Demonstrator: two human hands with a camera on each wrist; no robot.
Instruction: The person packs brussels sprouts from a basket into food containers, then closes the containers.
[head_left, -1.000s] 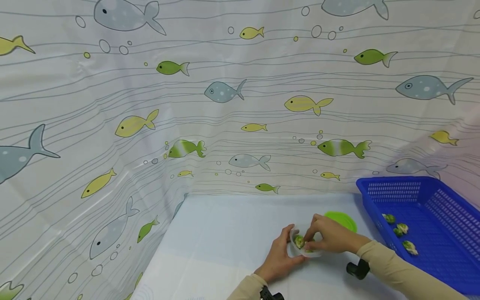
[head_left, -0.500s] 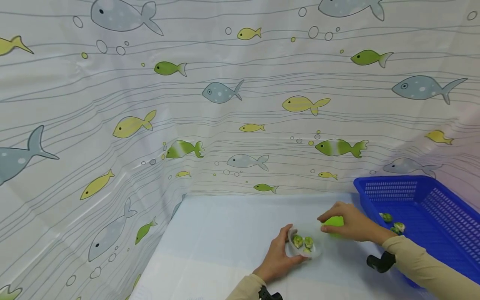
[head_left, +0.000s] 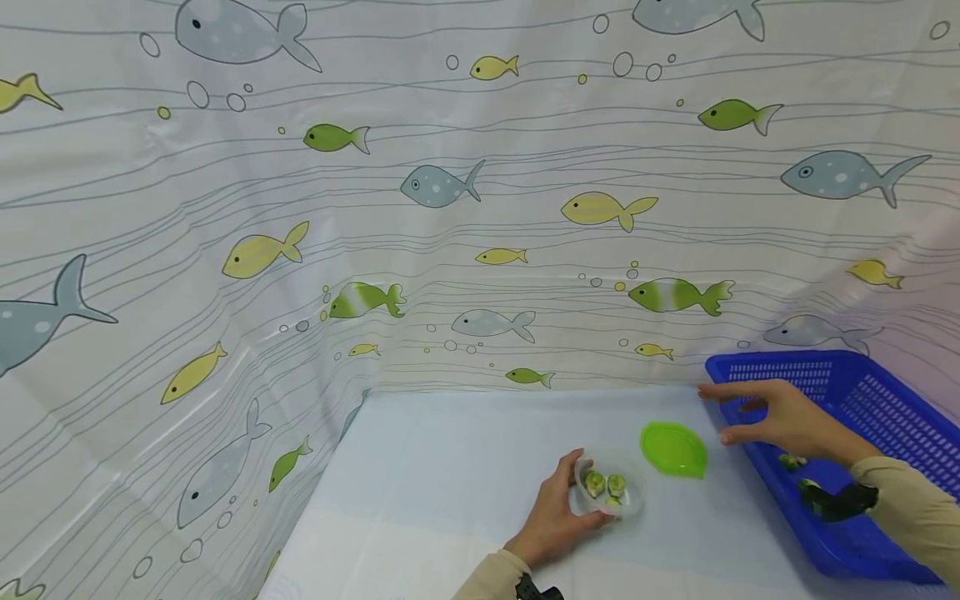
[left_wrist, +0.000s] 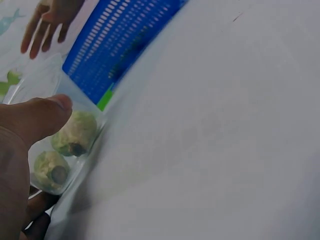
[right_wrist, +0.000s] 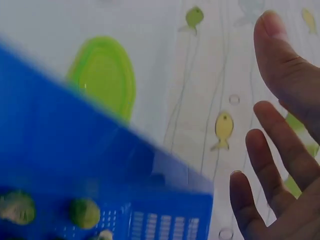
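Note:
My left hand (head_left: pixel 556 518) grips a clear plastic container (head_left: pixel 634 492) standing on the white table, thumb on the near side and fingers round the far side. Several Brussels sprouts (head_left: pixel 595 483) lie in it; two show through its wall in the left wrist view, beside the thumb (left_wrist: pixel 45 116). Over the left rim of the blue basket (head_left: pixel 765 492) hovers my right hand (head_left: pixel 787 421), fingers extended and holding nothing. Inside the basket are more Brussels sprouts (right_wrist: pixel 85 213), partly hidden by the right hand and wrist in the head view.
A bright green lid (head_left: pixel 674 450) lies flat on the table between container and basket. Behind the table hangs a white sheet (head_left: pixel 420 250) printed with fish. The basket's raised perforated walls stand at the table's right side.
My right hand has left the container, passed over the green lid and moved right to the basket, exposing the sprouts and lid. The left hand stays on the container.

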